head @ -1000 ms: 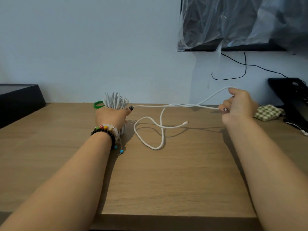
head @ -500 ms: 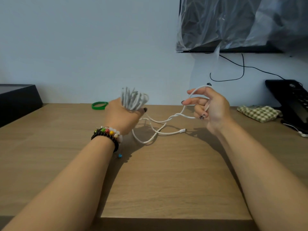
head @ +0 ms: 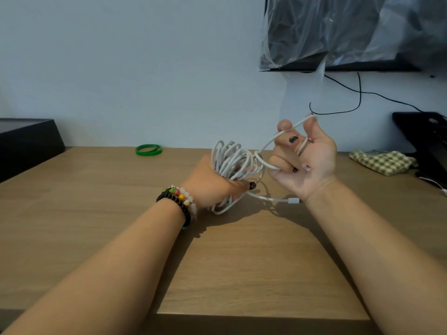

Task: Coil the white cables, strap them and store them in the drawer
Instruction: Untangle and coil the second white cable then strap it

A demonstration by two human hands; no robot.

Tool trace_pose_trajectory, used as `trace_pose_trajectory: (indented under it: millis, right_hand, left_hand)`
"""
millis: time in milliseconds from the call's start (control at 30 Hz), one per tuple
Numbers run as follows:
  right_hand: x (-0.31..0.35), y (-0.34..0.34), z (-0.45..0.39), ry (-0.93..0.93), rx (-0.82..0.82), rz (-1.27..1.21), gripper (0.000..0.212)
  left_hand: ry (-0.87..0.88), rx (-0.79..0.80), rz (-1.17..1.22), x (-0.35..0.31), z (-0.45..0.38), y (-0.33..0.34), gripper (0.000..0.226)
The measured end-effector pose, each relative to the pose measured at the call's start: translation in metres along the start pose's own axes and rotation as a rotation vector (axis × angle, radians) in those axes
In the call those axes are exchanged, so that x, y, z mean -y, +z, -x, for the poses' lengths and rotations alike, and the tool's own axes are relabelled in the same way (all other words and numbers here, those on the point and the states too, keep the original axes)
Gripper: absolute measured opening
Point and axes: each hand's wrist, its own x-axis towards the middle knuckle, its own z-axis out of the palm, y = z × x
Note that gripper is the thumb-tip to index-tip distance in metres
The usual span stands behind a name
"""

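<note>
My left hand (head: pixel 212 182) grips a bundle of white cable coils (head: pixel 233 159) just above the wooden table (head: pixel 96 213). My right hand (head: pixel 307 160), palm up, is right beside the coils and holds a loop of the same cable's free length (head: pixel 281 134) threaded between its fingers. The cable's white plug end (head: pixel 293 201) lies on the table under my right wrist. A green band (head: pixel 148 150) lies flat at the table's back, left of the coils. No drawer is in view.
A black box (head: pixel 26 143) sits at the left table edge. A green checked cloth (head: pixel 382 162) and a black device (head: pixel 428 139) are at the back right, with another white cable end (head: pixel 435 183) near it. A plastic-covered screen (head: pixel 350 32) hangs on the wall.
My right hand has come in from the far right to beside the coils, laying a new loop. The loose cable on the table has shortened, and my left hand has shifted right.
</note>
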Motion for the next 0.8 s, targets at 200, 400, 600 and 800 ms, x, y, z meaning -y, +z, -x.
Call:
trace_pose_trajectory:
  millis: [200,400,600,800]
  right_hand:
    - [-0.006,-0.005,-0.002,0.159,0.276,-0.304,0.077]
    - [-0.009,-0.013,-0.007,0.21,0.324,-0.346,0.081]
    - [0.015,-0.009,-0.001,0.17,0.316,-0.334,0.059]
    - [0.004,-0.015,-0.006,0.323,0.352,-0.306,0.083]
  left_hand:
    - [-0.089,0.031,0.45,-0.004,0.006,0.003,0.024]
    - [-0.169,0.014,0.638,-0.006,0.005,0.005,0.017]
    - [-0.21,-0.141,0.863,-0.003,-0.002,-0.019,0.034]
    - [-0.141,0.023,0.758,-0.006,0.002,-0.015,0.026]
